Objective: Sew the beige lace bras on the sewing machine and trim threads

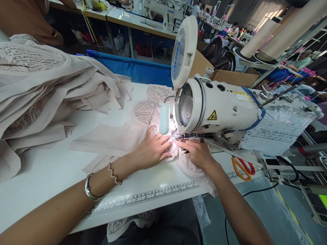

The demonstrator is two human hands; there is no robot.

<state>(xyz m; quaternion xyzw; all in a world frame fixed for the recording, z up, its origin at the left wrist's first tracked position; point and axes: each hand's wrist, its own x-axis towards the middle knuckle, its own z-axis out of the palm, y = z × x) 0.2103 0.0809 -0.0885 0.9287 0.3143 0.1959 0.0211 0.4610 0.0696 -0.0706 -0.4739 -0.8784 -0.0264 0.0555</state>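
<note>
My left hand lies palm down with its fingers spread on a pale pink lace garment piece, just left of the needle area. My right hand is at the right of the needle, index finger stretched forward and the other fingers bent in at the garment's edge. A small dark thing shows under those fingers; its kind is unclear. The white sewing machine has its round end cover swung up. A bright lamp lights the stitching spot, and the needle itself is hard to make out. A lace cup lies below my right hand.
A large heap of pale pink pieces covers the table's left side. Orange-handled scissors and a red-handled pair are at the right edge. A printed ruler runs along the front. A blue cloth bin stands behind the table.
</note>
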